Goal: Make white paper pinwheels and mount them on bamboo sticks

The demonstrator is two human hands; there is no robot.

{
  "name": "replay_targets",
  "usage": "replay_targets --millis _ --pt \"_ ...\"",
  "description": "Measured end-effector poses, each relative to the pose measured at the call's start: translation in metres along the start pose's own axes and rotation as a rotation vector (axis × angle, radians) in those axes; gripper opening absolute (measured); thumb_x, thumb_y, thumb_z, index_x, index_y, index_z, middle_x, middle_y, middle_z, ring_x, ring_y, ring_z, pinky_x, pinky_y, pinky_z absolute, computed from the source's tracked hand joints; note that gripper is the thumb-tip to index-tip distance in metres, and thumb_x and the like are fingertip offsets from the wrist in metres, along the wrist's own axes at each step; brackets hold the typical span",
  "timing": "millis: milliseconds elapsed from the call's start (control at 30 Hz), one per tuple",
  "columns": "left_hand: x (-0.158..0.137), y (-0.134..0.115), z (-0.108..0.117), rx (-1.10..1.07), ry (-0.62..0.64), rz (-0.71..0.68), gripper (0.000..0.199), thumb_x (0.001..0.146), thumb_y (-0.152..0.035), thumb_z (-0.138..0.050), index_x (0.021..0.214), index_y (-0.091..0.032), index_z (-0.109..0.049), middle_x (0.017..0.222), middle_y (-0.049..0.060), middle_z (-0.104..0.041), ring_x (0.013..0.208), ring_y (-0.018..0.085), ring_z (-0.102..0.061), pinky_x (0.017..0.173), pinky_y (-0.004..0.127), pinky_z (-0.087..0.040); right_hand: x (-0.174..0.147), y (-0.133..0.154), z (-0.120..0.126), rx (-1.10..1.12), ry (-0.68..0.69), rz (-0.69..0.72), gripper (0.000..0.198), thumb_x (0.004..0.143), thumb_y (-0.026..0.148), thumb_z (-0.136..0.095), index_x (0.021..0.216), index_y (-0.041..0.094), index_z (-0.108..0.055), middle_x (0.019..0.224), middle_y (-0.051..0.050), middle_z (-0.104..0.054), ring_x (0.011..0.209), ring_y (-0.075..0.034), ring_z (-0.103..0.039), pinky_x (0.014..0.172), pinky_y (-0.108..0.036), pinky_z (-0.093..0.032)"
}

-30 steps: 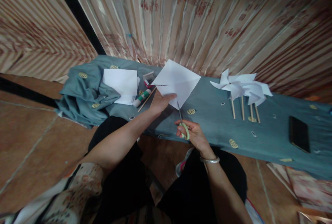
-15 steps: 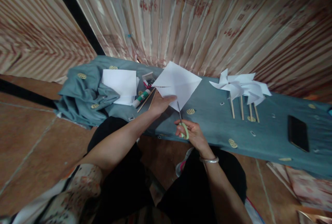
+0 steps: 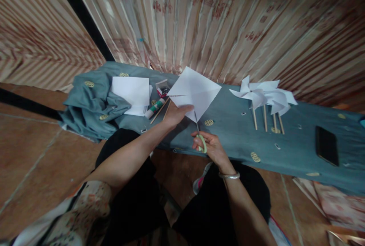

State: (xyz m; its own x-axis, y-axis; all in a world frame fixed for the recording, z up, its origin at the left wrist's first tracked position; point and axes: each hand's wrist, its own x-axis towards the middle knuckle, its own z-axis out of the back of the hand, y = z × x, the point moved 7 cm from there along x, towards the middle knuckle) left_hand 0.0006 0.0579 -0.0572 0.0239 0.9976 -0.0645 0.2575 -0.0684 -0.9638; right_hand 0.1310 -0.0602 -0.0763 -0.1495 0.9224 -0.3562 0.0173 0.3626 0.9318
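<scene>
My left hand (image 3: 176, 113) pinches the lower edge of a white square of paper (image 3: 195, 90), held up tilted over the blue-grey cloth (image 3: 228, 132). A short cut shows at the paper's left corner. My right hand (image 3: 211, 147) grips scissors with green handles (image 3: 201, 139). Their blades point up and meet the paper's bottom corner, right beside my left thumb.
Several finished white paper pinwheels on wooden sticks (image 3: 265, 99) lie to the right. A black phone (image 3: 326, 146) rests further right. A stack of white sheets (image 3: 131, 91), a glue stick (image 3: 156, 107) and loose sticks sit left on the bunched cloth. Striped curtains hang behind.
The scissors have crept slightly up into the paper's bottom corner. Both hands stay almost in place.
</scene>
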Motion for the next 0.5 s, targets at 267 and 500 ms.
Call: replay_targets --millis 267,500 --pt "-0.0057 0.0009 -0.0037 0.004 0.018 0.031 0.039 0.053 -0.027 -0.079 0.088 -0.016 -0.067 0.092 0.008 -0.072 0.082 0.023 -0.066 0.076 0.035 -0.052 0.0 0.0026 0.0005 -0.011 -0.009 0.015 0.045 0.064 0.057 -0.076 0.087 0.02 -0.066 0.059 0.003 -0.063 0.05 -0.009 -0.054 0.046 -0.022 -0.04" --pt "-0.0071 -0.0008 -0.0037 -0.013 0.022 0.057 0.034 0.053 -0.024 -0.077 0.085 -0.016 -0.068 0.086 0.006 -0.072 0.079 0.022 -0.067 0.074 0.035 -0.053 0.0016 0.0007 0.0022 0.011 -0.02 0.018 0.044 0.061 0.055 -0.079 0.085 0.02 -0.067 0.057 0.003 -0.062 0.049 -0.009 -0.053 0.048 -0.023 -0.042"
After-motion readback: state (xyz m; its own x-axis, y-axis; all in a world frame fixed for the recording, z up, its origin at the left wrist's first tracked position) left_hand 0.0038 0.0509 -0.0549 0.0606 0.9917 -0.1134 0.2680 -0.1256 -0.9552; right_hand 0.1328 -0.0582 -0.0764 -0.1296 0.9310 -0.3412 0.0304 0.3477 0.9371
